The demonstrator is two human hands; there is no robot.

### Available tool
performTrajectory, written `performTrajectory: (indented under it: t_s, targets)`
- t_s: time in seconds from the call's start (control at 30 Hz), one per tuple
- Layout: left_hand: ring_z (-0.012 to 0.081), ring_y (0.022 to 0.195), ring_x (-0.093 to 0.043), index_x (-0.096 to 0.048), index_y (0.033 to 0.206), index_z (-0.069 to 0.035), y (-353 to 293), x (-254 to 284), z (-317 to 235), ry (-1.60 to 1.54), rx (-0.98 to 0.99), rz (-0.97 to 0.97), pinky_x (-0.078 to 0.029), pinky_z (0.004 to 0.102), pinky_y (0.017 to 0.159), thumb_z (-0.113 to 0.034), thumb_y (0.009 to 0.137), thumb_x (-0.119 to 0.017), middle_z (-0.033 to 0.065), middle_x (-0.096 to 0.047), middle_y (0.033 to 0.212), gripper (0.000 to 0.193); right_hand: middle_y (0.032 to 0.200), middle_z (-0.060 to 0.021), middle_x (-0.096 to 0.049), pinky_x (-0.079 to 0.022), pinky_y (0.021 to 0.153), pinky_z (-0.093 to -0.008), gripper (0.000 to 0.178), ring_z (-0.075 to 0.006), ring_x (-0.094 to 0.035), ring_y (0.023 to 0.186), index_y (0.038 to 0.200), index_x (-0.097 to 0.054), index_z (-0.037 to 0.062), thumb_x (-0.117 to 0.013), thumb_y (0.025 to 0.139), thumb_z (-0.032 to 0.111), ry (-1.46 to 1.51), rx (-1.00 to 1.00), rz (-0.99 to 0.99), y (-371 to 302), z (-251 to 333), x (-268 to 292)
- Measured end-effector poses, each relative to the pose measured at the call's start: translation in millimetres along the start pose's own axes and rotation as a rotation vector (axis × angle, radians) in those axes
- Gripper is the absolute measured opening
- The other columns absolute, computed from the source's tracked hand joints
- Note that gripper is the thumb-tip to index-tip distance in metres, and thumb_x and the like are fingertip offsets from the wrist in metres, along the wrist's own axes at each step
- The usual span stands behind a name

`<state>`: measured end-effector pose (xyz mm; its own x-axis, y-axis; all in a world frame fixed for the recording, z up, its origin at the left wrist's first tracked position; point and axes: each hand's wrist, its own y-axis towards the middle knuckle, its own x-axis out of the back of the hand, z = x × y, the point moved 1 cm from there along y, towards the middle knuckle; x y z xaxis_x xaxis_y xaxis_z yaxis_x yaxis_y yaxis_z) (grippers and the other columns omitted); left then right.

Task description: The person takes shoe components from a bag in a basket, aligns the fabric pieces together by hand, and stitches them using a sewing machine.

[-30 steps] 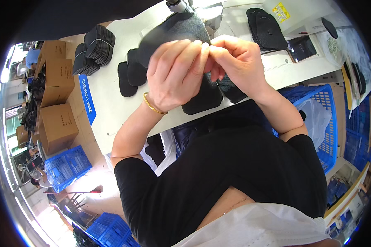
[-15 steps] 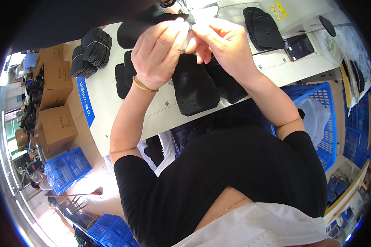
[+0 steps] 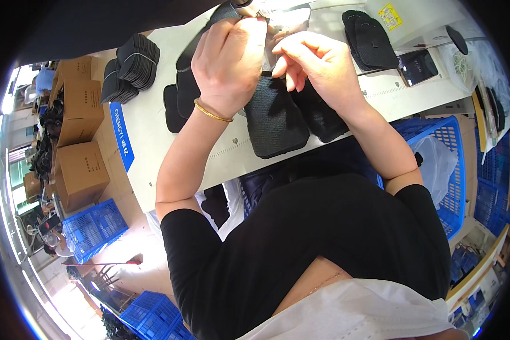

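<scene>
Black pads [image 3: 277, 124] lie loose on the table [image 3: 148, 127] near the curled left hand [image 3: 226, 65] and half-bent right hand [image 3: 323, 68]; I cannot tell whether either grips anything. One stack [image 3: 139, 63] is banded; how much remains is unclear.

Black fabric pieces [image 3: 277, 124], white table [image 3: 153, 158], gold bangle [image 3: 212, 116]

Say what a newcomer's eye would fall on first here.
Likely the left hand at top centre, near a metal machine part, with a gold bangle on its wrist and the right hand beside it. Next come black rounded pads below them on the white table, then the blue basket at the right.
</scene>
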<state>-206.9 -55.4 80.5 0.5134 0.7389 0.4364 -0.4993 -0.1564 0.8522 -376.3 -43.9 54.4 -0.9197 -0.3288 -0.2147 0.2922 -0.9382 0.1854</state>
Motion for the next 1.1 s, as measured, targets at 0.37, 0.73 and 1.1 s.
performTrajectory:
  t_s: [0.37,0.73,1.1]
  targets:
    - [0.0321,0.119,-0.057,-0.059,0.125,0.000,-19,22,50,-0.337,0.219,0.289,-0.049,0.0378,0.097,0.001,0.080,-0.067,0.0159,-0.060,0.128,0.046,0.076,-0.0078,-0.070,-0.046,0.050,-0.0195,0.021,-0.0089,-0.061,0.056,0.099,-0.068,0.0008,-0.054,0.098,0.017,-0.060,-0.061,0.048,-6,-5,15]
    - [0.0209,0.073,-0.063,-0.072,0.092,-0.003,3,55,-12,-0.068,-0.058,0.179,-0.052,0.0288,0.058,-0.001,0.056,-0.064,0.0072,-0.069,0.090,0.038,0.086,-0.0095,-0.068,-0.055,0.061,-0.0239,0.026,-0.0137,-0.066,0.069,0.108,-0.065,-0.0053,-0.055,0.098,0.017,0.036,-0.064,0.125,-16,7,-15]
    - [0.0208,0.077,-0.060,-0.071,0.092,0.002,7,43,-31,-0.080,-0.042,0.105,-0.051,0.0288,0.060,-0.004,0.056,-0.065,0.0101,-0.068,0.093,0.036,0.084,-0.0074,-0.070,-0.053,0.059,-0.0218,0.022,-0.0116,-0.068,0.072,0.104,-0.066,-0.0049,-0.051,0.097,0.010,0.077,0.005,0.093,-24,14,-9]
